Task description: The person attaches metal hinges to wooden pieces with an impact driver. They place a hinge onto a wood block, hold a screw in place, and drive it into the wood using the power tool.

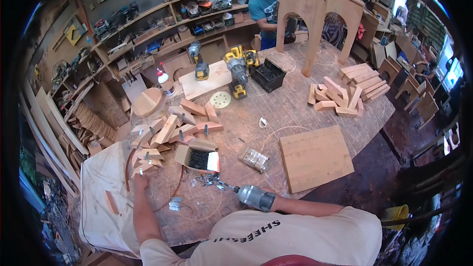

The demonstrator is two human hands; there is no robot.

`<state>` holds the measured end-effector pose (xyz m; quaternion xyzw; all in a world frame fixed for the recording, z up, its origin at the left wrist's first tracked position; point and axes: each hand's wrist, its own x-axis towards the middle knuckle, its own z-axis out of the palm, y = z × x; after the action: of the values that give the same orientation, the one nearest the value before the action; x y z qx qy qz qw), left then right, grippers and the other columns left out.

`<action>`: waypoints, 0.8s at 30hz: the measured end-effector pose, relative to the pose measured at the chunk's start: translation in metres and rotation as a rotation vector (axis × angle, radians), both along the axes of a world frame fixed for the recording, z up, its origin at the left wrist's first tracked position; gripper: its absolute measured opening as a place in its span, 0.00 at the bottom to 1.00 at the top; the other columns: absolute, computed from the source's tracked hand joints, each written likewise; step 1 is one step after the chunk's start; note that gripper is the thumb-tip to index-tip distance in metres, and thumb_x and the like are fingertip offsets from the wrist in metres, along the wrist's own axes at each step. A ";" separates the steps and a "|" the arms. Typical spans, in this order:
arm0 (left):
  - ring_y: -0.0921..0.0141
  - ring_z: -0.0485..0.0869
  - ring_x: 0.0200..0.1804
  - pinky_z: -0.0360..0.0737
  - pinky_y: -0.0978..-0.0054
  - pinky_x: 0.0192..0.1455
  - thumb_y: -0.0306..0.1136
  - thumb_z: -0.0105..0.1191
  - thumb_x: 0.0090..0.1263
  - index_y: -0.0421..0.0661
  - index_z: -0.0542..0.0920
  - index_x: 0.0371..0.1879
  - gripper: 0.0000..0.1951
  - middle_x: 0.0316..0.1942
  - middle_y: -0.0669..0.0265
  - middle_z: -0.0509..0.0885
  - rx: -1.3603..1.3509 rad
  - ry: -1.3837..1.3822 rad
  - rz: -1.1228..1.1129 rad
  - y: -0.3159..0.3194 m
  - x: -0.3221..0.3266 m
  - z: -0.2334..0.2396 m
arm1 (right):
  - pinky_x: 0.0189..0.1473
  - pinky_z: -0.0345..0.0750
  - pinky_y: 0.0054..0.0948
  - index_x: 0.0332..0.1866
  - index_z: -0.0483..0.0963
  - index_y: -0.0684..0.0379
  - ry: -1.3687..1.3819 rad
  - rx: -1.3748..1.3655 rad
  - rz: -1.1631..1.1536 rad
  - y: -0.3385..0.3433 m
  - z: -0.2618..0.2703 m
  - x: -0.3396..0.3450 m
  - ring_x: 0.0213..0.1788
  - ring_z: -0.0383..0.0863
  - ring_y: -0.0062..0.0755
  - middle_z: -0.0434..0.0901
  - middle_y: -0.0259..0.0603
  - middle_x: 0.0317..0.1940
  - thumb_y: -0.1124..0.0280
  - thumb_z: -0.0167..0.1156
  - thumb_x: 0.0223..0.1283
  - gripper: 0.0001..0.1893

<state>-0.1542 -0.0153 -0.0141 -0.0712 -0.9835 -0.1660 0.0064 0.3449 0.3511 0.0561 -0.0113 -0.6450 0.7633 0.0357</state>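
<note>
My left hand [140,182] is at the near edge of a pile of wooden blocks [165,130], touching a block with a small metal plate [141,171] on it. Its fingers are too small to make out. My right hand [269,191], mostly hidden behind the tool, holds a grey cordless driver [255,197] that points left. Beyond its tip lie scattered dark screws [212,180]. An open cardboard box [183,155] of black screws stands between the pile and the driver. Several loose metal plates [175,204] lie close to my body.
A square wooden panel [316,159] and a clear plastic container [255,159] lie on the worktable [255,118]. Farther back are a yellow drill [236,66], a black screw bin [269,75], a glue bottle [165,83] and more blocks [334,98]. Two people stand behind arched wooden panels [301,14].
</note>
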 end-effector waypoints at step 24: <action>0.54 0.76 0.49 0.74 0.57 0.52 0.35 0.63 0.51 0.49 0.79 0.47 0.21 0.45 0.57 0.77 -0.003 -0.017 -1.054 0.016 0.298 0.048 | 0.46 0.77 0.27 0.50 0.73 0.62 0.115 0.234 -0.037 0.001 -0.031 0.003 0.39 0.78 0.22 0.81 0.39 0.40 0.69 0.71 0.50 0.22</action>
<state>0.1442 0.0008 0.0341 -0.5548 -0.8146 -0.1459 -0.0858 0.3484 0.3518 0.0247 0.0247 -0.7261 0.6815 0.0875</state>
